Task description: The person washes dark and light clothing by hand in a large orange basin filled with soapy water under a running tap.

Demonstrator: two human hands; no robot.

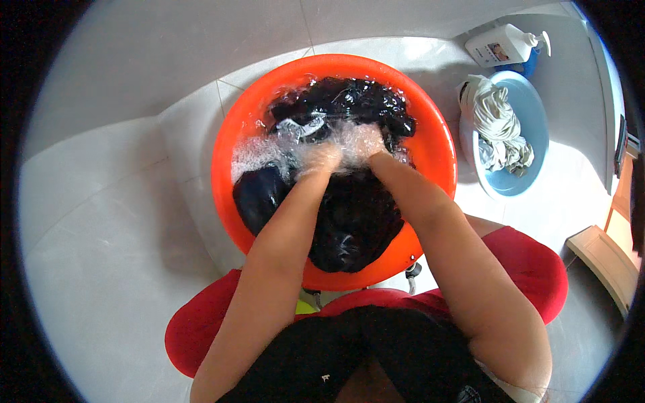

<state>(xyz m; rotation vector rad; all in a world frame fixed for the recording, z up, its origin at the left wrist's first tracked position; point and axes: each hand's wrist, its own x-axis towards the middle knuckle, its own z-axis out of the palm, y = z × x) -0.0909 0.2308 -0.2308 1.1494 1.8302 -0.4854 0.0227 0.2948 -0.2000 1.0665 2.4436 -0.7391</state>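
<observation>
Both my arms reach into an orange basin [446, 158] filled with sudsy water and soaked black clothing [356, 218]. My left hand [321, 158] and my right hand [368, 142] are close together near the basin's middle, down in splashing, foamy water. Suds and blur cover the fingers of both, so their grip does not show. Around them the dark cloth bulges above the water at the far side and on the near side. A small white patch [300, 127] shows among the foam just beyond my left hand.
On the right stands a light blue basin [505, 185] with pale twisted wet cloth [497, 124] in it. Behind it is a white pump bottle [502, 46]. A grey wall [201, 54] curves close behind the orange basin. A wooden piece [600, 258] lies at the right edge.
</observation>
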